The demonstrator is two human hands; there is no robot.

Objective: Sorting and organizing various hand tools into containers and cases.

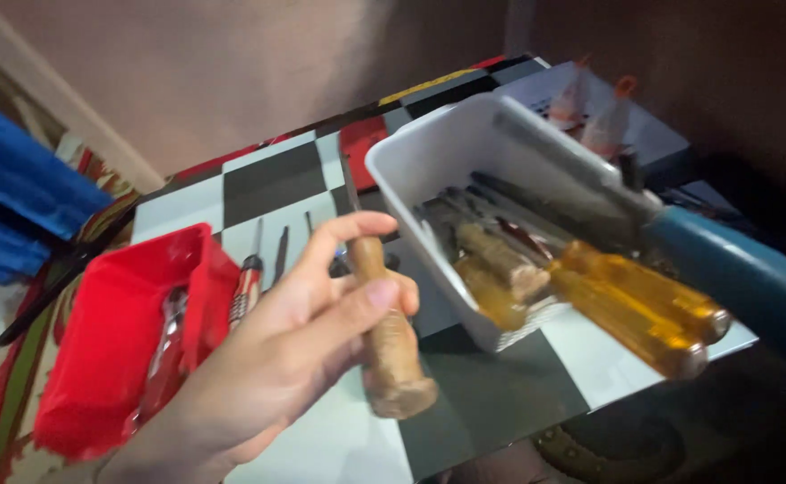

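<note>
My left hand [276, 358] reaches in from the lower left and grips a tool by its worn wooden handle [388, 345]. The handle's thick butt end points down toward me, and the tool's working end is hidden behind my fingers. The hand hovers over a checkered tabletop [272, 179], between a red bin [111, 345] and a white tray [438, 148]. My right hand is out of sight.
The white tray sits tilted and holds several tools: two amber-handled screwdrivers [644, 309], wooden-handled ones [500, 260] and a long tool with a blue handle [742, 273]. Thin screwdrivers [248, 282] lie beside the red bin. Blue material [17, 188] lies at the far left.
</note>
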